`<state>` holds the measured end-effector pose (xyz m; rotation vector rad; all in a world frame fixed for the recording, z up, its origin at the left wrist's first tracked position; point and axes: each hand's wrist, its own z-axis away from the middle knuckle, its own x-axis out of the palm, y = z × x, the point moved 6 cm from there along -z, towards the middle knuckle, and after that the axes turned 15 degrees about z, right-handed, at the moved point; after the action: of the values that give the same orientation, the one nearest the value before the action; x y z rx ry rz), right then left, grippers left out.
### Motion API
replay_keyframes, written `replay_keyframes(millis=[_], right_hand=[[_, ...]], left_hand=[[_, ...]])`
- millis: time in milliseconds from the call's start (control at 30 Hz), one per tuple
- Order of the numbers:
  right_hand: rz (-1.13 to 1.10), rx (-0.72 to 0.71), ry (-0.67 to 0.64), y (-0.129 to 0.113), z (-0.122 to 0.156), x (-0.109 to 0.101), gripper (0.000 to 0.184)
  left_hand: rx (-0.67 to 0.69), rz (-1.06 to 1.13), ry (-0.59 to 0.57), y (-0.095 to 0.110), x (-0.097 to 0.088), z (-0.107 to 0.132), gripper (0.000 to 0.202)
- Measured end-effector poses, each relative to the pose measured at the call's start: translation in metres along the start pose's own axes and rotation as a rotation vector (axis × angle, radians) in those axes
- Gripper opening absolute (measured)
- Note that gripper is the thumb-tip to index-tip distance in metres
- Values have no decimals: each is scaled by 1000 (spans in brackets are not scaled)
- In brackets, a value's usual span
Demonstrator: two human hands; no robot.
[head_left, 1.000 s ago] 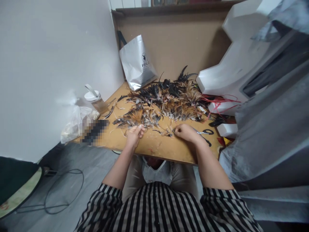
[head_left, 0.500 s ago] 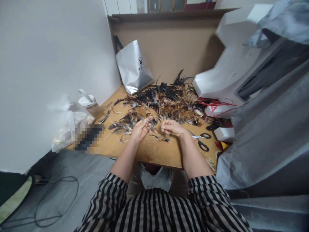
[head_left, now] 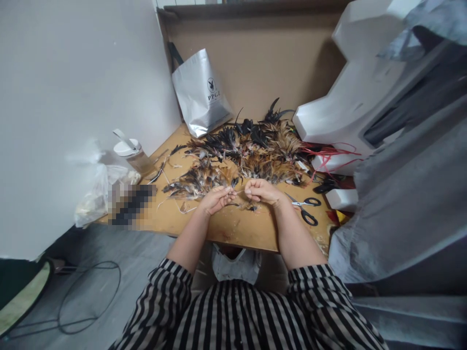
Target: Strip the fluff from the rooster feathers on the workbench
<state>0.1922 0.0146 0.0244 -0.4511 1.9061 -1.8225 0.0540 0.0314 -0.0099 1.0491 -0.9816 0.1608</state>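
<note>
My left hand (head_left: pixel 220 199) is closed in a pinch over the front of the feather pile. Facing it, my right hand (head_left: pixel 263 191) is also pinched, thumb against curled fingers. A thin pale strand (head_left: pixel 241 191) runs between the two sets of fingertips; whether it is a feather quill or a thread I cannot make out. Just beyond both hands lie bunches of brown feathers (head_left: pixel 266 167) and black feathers (head_left: pixel 229 138), spread across the wooden table (head_left: pixel 241 233). Scissors (head_left: pixel 304 206) with black handles lie open to the right of my right wrist.
A silver bag (head_left: pixel 200 95) leans at the back. Left stand a lidded drink container (head_left: pixel 134 154) and a clear plastic bag (head_left: pixel 97 194). Red strings (head_left: pixel 332 154) trail by a white foam-like block (head_left: pixel 328 116) on the right, beside grey cloth (head_left: pixel 404 204). The table's front edge is close to my body.
My left hand has turned and lowered its fingertips, coming closer to my right hand. The thin strand now shows stretched between them. The view has tipped slightly downward.
</note>
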Motion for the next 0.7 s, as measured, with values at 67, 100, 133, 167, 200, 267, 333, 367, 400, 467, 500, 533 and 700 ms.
replay_keyframes(millis=[67,100,133,167,200,267,333,367,400,467,500,533,700], right_hand=[[-2,0,23,2,1,-2,15],[-2,1,32,3,1,-3,15],[-2,1,40,4,1,-4,16],[-4,1,46,4,1,-4,16],[-8,-1,52,4,1,-4,16],[-27,-5,71,5,0,-5,17],[-57,-10,95,5,-1,-5,17],[-74,-12,109,5,-1,-6,17],[-89,-15,123,5,-1,-7,17],[-110,-17,154,5,-1,-10,18],[-114,-15,172,6,-1,-12,18],[-114,-9,188,7,0,-13,20],[-2,67,182,11,0,-13,34]], left_hand=[[-7,30,-5,0,-2,1,10],[-15,37,-10,-1,-2,1,10],[-25,40,-15,-1,-2,2,10],[-35,42,-20,-2,-2,2,10],[-45,44,-27,-3,-2,3,10],[-71,41,-44,-5,0,4,11],[-103,26,-58,-8,1,5,11],[-119,17,-60,-10,1,5,11],[-132,11,-59,-11,1,5,11],[-142,17,-47,-12,-1,5,11],[-142,28,-38,-12,-1,5,10],[-138,43,-25,-12,-3,4,9],[-56,102,69,-5,-10,3,7]])
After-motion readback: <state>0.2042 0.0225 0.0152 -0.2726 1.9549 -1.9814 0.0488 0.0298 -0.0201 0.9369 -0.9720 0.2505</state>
